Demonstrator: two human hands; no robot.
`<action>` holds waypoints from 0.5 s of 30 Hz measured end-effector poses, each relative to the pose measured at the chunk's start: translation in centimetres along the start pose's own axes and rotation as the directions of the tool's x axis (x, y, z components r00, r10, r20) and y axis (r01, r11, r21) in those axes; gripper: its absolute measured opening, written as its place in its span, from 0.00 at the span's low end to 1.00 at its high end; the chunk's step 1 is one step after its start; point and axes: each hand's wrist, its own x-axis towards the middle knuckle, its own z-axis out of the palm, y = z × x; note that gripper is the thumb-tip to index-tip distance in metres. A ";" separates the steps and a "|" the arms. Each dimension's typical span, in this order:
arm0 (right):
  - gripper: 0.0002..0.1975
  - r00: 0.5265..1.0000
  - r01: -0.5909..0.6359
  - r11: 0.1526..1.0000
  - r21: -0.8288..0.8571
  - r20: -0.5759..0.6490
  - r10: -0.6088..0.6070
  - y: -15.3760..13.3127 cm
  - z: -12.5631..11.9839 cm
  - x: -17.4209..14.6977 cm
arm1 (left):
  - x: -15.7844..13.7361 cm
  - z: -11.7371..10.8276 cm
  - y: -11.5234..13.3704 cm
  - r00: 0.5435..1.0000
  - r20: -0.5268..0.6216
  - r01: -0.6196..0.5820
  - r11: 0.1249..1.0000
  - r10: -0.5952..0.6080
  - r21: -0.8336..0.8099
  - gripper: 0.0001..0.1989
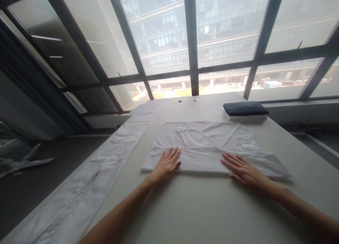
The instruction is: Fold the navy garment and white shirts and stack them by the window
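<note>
In the head view, we rest both hands flat on a white cloth, well apart from each other, palms down and gripping nothing. Our left hand lies on the left part of the white cloth, our right hand toward its right end, thumbs pointing inward. The cloth sits in front of us on a pale table. Its near side is folded into a flat, layered band, fairly smooth with faint wrinkles, tapering to a corner at the right. Behind the band it looks thinner and more rumpled, with slanting creases and a small bunched patch left of the middle. Beyond its far right side sits a folded stack, dark on top and white below; along the table's left side lies a long, wrinkled white sheet.
</note>
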 end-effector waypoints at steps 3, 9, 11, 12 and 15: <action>0.30 1.000 -0.015 1.000 0.011 0.019 0.015 -0.1 -0.1 0.1 | -0.3 0.0 -0.4 0.998 0.020 0.061 0.998 -0.062 0.023 0.37; 0.32 0.997 -0.059 0.998 0.028 0.046 0.058 0.3 -0.9 -0.6 | -0.7 0.2 -1.7 0.989 0.002 0.148 0.988 -0.148 0.040 0.36; 0.32 0.998 -0.055 0.998 0.037 0.036 0.054 0.6 -1.0 -0.8 | -0.6 0.3 -2.0 0.988 0.010 0.151 0.988 -0.151 0.044 0.36; 0.32 0.998 -0.051 0.998 0.044 0.028 0.050 0.7 -1.0 -0.9 | -0.6 0.3 -2.0 0.989 0.010 0.147 0.988 -0.147 0.048 0.36; 0.32 0.999 -0.043 0.995 0.086 0.004 0.043 0.8 -0.9 -0.9 | -0.5 0.3 -1.9 0.990 -0.004 0.138 0.988 -0.138 0.070 0.36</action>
